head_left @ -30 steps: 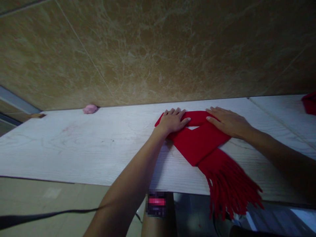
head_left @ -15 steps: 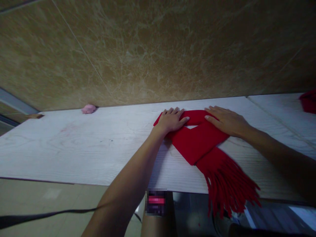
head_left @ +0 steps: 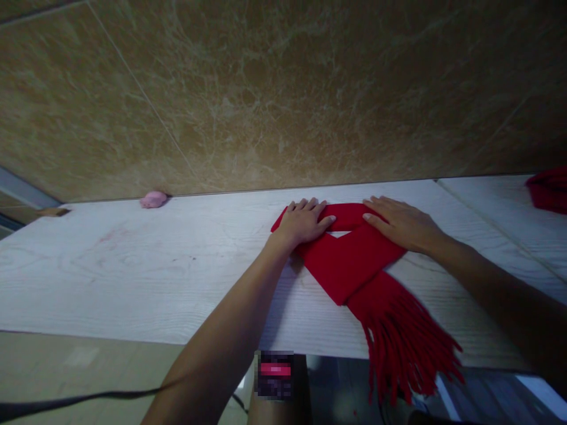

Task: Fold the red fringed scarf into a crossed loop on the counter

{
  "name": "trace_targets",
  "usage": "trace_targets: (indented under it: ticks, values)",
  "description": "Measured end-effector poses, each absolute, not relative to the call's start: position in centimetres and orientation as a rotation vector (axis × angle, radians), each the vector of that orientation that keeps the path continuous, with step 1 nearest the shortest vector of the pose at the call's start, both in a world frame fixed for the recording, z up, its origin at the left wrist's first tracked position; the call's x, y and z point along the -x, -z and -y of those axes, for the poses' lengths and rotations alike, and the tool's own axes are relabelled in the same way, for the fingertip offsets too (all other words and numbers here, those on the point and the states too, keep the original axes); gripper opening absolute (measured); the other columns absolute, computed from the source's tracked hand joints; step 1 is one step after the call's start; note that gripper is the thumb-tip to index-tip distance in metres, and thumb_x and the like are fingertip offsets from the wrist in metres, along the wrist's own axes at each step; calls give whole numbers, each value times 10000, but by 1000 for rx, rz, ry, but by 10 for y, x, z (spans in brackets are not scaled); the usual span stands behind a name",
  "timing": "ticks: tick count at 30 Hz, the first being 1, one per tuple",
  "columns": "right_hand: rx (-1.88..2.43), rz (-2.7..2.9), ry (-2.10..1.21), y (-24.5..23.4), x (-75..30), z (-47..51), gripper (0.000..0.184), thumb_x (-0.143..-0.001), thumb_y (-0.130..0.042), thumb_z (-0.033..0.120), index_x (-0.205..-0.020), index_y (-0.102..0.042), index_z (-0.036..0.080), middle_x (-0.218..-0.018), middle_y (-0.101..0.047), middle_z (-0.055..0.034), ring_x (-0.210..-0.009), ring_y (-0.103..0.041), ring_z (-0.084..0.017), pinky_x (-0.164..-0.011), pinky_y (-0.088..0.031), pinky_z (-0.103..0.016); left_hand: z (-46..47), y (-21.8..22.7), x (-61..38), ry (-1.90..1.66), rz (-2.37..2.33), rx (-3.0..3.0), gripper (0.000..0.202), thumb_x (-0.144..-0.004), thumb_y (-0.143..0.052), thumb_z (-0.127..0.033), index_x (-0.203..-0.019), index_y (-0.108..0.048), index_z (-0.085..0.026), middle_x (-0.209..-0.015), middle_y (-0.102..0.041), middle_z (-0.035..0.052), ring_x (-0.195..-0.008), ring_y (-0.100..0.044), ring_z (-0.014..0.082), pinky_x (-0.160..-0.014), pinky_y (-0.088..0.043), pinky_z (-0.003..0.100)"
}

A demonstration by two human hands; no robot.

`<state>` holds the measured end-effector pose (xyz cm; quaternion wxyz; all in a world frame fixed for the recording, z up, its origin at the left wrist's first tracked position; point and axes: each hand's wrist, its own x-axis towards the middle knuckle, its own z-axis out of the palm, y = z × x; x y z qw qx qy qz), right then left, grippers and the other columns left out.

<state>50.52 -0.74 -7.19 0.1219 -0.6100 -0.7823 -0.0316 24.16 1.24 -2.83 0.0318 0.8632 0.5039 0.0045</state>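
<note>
A red scarf [head_left: 343, 265] lies folded on the white wood-grain table [head_left: 133, 277], its band running across the top and its layers crossing below. The scarf's fringe hangs over the table's front edge on the right. My left hand [head_left: 305, 221] rests flat on the upper left part of the scarf, fingers apart. On the upper right part lies my right hand [head_left: 398, 221], palm down with its fingers stretched out. A small gap in the folds shows the tabletop between the hands.
A pink lump [head_left: 153, 199] sits against the marbled tile wall [head_left: 266, 100] at the left. Farther left is a small brown block [head_left: 53, 211]. Dark red fabric [head_left: 549, 189] lies at the far right edge. A black strap [head_left: 88, 401] crosses the lower left.
The view has shifted slightly, so everything sits a little lower and to the left. Both hands stay on the scarf, and its folds look the same.
</note>
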Motion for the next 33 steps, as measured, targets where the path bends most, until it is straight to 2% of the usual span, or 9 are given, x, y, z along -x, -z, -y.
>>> trace_targets:
  ticks: [4,6,9,11,16,18,33]
  values:
    - [1759,2272,69,70,-507,8,629,-1030,-255,591,-1502,-522,272,-1568,-482,-91,-1470,-409,-351,-1152,-380,-667,-11,27,-242,-59,-1555,-2657,696,-1031,-232,-641,-1599,-358,-258,-1663,-365,96,-1540,-322,293,-1262,-213,516]
    - [1756,2239,74,67,-508,10,622,-1035,-249,589,-1497,-525,278,-1588,-452,-92,-1489,-373,-359,-1158,-335,-706,-9,24,-242,-88,-1569,-2660,693,-1031,-255,-637,-1595,-369,-250,-1673,-343,93,-1563,-267,300,-1273,-168,547]
    - [1723,2186,125,63,-511,12,631,-1040,-243,573,-1498,-522,241,-1627,-387,-100,-1525,-298,-349,-1196,-262,-699,-7,20,-242,-149,-1625,-2661,689,-1042,-254,-607,-1602,-352,-220,-1705,-253,89,-1596,-148,299,-1282,-123,565]
    - [1711,2176,142,64,-514,12,644,-1042,-235,567,-1505,-513,216,-1636,-370,-105,-1534,-277,-343,-1208,-249,-686,-8,20,-241,-156,-1660,-2639,689,-1051,-224,-585,-1610,-329,-197,-1711,-230,95,-1602,-118,284,-1286,-131,547]
    - [1753,2224,29,74,-522,6,686,-1028,-219,608,-1477,-553,211,-1577,-473,-102,-1496,-365,-324,-1210,-350,-577,-11,24,-240,-23,-1653,-2574,724,-1043,-184,-602,-1609,-325,-174,-1698,-269,110,-1586,-196,281,-1284,-166,523]
    - [1745,2236,23,77,-523,4,700,-1023,-218,630,-1476,-556,216,-1571,-484,-92,-1494,-372,-311,-1218,-357,-535,-11,24,-240,-2,-1654,-2562,733,-1037,-178,-614,-1613,-317,-183,-1701,-259,103,-1585,-202,279,-1282,-170,519]
    - [1755,2167,-51,78,-523,6,688,-1046,-183,566,-1488,-545,182,-1565,-482,-107,-1500,-358,-317,-1207,-360,-590,-12,29,-239,-74,-1635,-2567,746,-1028,-179,-647,-1607,-335,-204,-1684,-311,91,-1564,-271,277,-1271,-202,523]
